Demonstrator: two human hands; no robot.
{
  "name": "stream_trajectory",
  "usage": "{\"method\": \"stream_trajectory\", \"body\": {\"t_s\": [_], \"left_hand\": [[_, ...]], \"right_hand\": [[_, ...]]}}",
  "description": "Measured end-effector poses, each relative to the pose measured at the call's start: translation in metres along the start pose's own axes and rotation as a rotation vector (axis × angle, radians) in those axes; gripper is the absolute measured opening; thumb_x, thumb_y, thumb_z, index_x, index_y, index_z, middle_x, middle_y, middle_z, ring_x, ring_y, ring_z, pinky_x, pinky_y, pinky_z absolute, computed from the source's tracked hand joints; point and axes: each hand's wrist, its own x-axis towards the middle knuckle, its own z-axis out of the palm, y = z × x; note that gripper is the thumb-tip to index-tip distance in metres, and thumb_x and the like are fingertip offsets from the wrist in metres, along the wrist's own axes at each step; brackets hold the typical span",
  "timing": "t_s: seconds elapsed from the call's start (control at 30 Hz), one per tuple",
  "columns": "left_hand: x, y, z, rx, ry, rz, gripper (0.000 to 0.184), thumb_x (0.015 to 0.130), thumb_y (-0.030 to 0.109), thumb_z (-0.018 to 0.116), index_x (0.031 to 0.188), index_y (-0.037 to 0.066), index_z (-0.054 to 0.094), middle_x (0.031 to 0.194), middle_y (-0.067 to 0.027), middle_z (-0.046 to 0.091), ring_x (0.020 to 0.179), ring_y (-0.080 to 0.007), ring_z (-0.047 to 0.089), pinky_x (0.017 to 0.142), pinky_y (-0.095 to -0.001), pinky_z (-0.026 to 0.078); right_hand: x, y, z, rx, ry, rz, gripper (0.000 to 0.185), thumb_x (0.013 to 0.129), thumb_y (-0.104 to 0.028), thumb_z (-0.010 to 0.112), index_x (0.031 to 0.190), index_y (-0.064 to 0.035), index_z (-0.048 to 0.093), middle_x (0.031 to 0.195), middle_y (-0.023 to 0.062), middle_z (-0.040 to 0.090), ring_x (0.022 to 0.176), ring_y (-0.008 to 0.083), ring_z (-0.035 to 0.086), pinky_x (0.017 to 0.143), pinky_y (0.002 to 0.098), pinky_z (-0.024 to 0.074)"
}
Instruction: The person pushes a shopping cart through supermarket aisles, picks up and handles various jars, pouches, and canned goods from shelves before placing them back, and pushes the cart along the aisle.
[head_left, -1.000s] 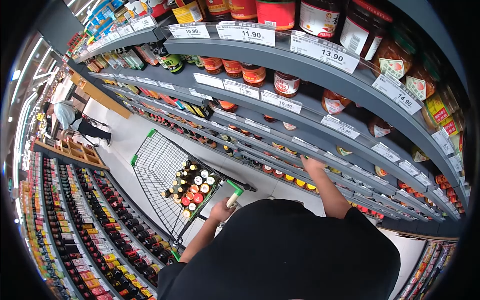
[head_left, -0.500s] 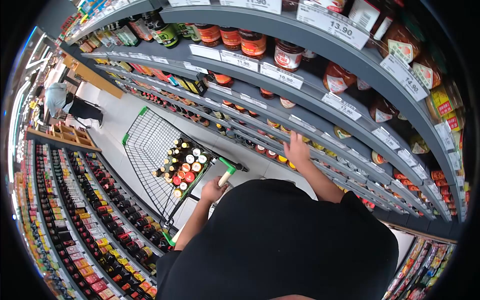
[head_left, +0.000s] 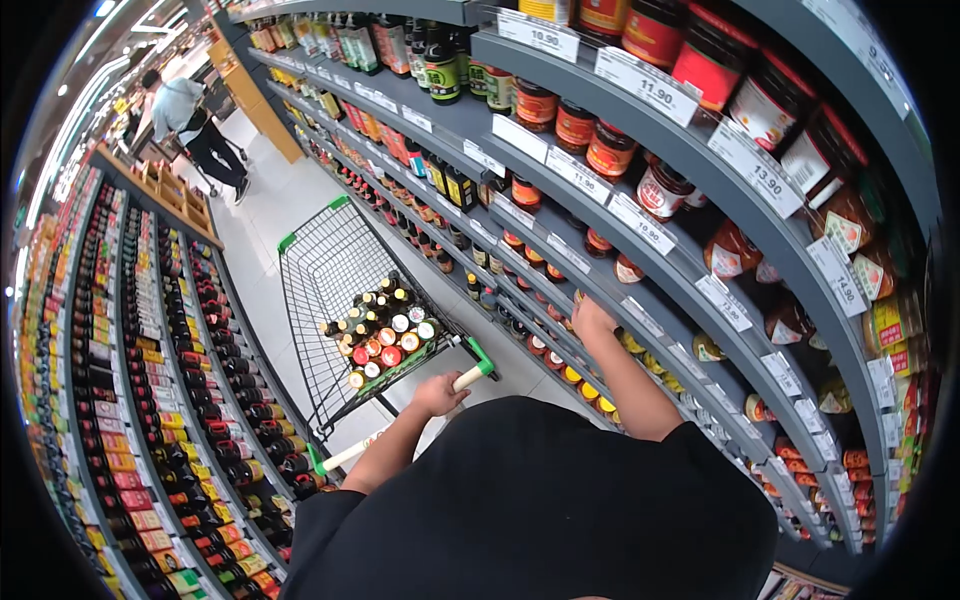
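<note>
My left hand (head_left: pixel 440 395) is closed round the pale handle (head_left: pixel 468 379) of a shopping cart, near its green end. The wire cart (head_left: pixel 312 290) holds several dark bottles (head_left: pixel 365 315) and several jars with red, white and yellow lids (head_left: pixel 391 356). On the other side, my right hand (head_left: pixel 593 318) reaches to the edge of a middle shelf on the right, close to small jars. Its fingertips are partly hidden among the shelf goods, so what they touch, if anything, does not show.
Tall curved shelves (head_left: pixel 560 210) with jars, bottles and price tags line the right. More stocked shelves (head_left: pixel 150 400) stand on the left. A person (head_left: pixel 190 120) in a light top is farther down the aisle, near wooden crates (head_left: pixel 175 195).
The view has turned, so the cart and shelves sit differently in it. My right hand, spread half a second ago, now reaches in at the shelf edge. My left hand stays on the handle.
</note>
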Motion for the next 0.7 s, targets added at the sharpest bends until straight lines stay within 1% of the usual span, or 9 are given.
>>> {"method": "stream_trajectory", "body": {"t_s": [0.03, 0.07, 0.17, 0.33, 0.4, 0.43, 0.5, 0.6, 0.7], "left_hand": [[0.0, 0.001, -0.001, 0.009, -0.032, -0.008, 0.04, 0.088, 0.046, 0.066, 0.117, 0.018, 0.064, 0.098, -0.0131, 0.071, 0.097, -0.0348, 0.067, 0.082, -0.0476, 0.053], [-0.001, 0.001, -0.002, 0.002, -0.024, -0.009, 0.04, 0.088, 0.046, 0.066, 0.117, 0.018, 0.064, 0.098, -0.0131, 0.071, 0.097, -0.0348, 0.067, 0.082, -0.0476, 0.053], [0.001, 0.004, -0.008, 0.022, -0.038, -0.006, 0.04, 0.088, 0.046, 0.066, 0.116, 0.018, 0.063, 0.097, -0.0131, 0.071, 0.097, -0.0349, 0.067, 0.081, -0.0479, 0.053], [-0.004, 0.009, -0.019, 0.009, -0.039, -0.007, 0.038, 0.088, 0.045, 0.065, 0.115, 0.018, 0.064, 0.098, -0.0134, 0.071, 0.097, -0.035, 0.067, 0.081, -0.0483, 0.052], [0.001, 0.005, -0.017, 0.017, -0.05, -0.016, 0.038, 0.088, 0.045, 0.065, 0.116, 0.019, 0.064, 0.098, -0.0134, 0.071, 0.097, -0.0353, 0.067, 0.082, -0.0483, 0.052], [0.001, 0.004, -0.019, 0.017, -0.054, -0.019, 0.038, 0.088, 0.044, 0.065, 0.116, 0.019, 0.064, 0.098, -0.0133, 0.071, 0.097, -0.0355, 0.067, 0.082, -0.0484, 0.052], [0.002, 0.003, -0.019, 0.02, -0.043, -0.022, 0.037, 0.088, 0.044, 0.066, 0.116, 0.019, 0.064, 0.098, -0.013, 0.071, 0.097, -0.0358, 0.067, 0.082, -0.0483, 0.052], [0.007, -0.003, -0.018, 0.03, -0.025, -0.025, 0.038, 0.088, 0.044, 0.066, 0.116, 0.019, 0.065, 0.099, -0.0127, 0.071, 0.097, -0.0356, 0.067, 0.082, -0.0481, 0.052], [0.008, -0.005, -0.023, 0.024, -0.042, -0.039, 0.039, 0.087, 0.044, 0.066, 0.117, 0.019, 0.065, 0.1, -0.0125, 0.071, 0.098, -0.0355, 0.067, 0.082, -0.0477, 0.052]], "right_hand": [[0.003, -0.003, 0.0, 0.012, -0.015, 0.011, 0.053, 0.087, -0.031, 0.068, 0.131, -0.005, 0.055, 0.134, 0.0239, 0.054, 0.124, 0.042, 0.053, 0.103, 0.0506, 0.0444], [0.013, -0.006, 0.004, 0.065, -0.026, 0.109, 0.052, 0.088, -0.032, 0.067, 0.132, -0.0048, 0.055, 0.135, 0.0241, 0.054, 0.124, 0.0424, 0.053, 0.103, 0.0507, 0.044], [0.023, -0.013, -0.002, 0.154, -0.065, 0.217, 0.051, 0.089, -0.033, 0.065, 0.131, -0.0046, 0.056, 0.135, 0.0244, 0.054, 0.124, 0.0429, 0.053, 0.103, 0.0508, 0.0438], [0.016, -0.02, -0.022, 0.307, -0.2, 0.231, 0.048, 0.09, -0.034, 0.063, 0.127, -0.0048, 0.059, 0.129, 0.0246, 0.058, 0.119, 0.0415, 0.057, 0.1, 0.0491, 0.0464], [0.026, -0.006, -0.006, 0.094, -0.157, 0.004, 0.049, 0.087, -0.036, 0.066, 0.124, -0.0042, 0.061, 0.124, 0.0242, 0.061, 0.113, 0.0407, 0.061, 0.095, 0.0476, 0.0495], [0.026, -0.005, -0.001, 0.089, -0.159, 0.005, 0.049, 0.087, -0.036, 0.066, 0.124, -0.0042, 0.061, 0.124, 0.0242, 0.061, 0.113, 0.0407, 0.061, 0.095, 0.0476, 0.0495], [0.026, -0.002, 0.009, 0.147, -0.052, 0.025, 0.055, 0.082, -0.038, 0.071, 0.124, -0.0042, 0.06, 0.12, 0.0234, 0.064, 0.108, 0.0404, 0.063, 0.092, 0.0473, 0.0512], [0.02, -0.006, 0.012, 0.162, -0.059, 0.088, 0.059, 0.078, -0.038, 0.075, 0.125, -0.0049, 0.06, 0.12, 0.0232, 0.064, 0.108, 0.041, 0.063, 0.092, 0.0478, 0.0513], [0.016, -0.011, 0.001, 0.205, -0.085, 0.123, 0.058, 0.077, -0.036, 0.077, 0.124, -0.0055, 0.061, 0.119, 0.0232, 0.064, 0.108, 0.0415, 0.063, 0.093, 0.0479, 0.0512]]}}
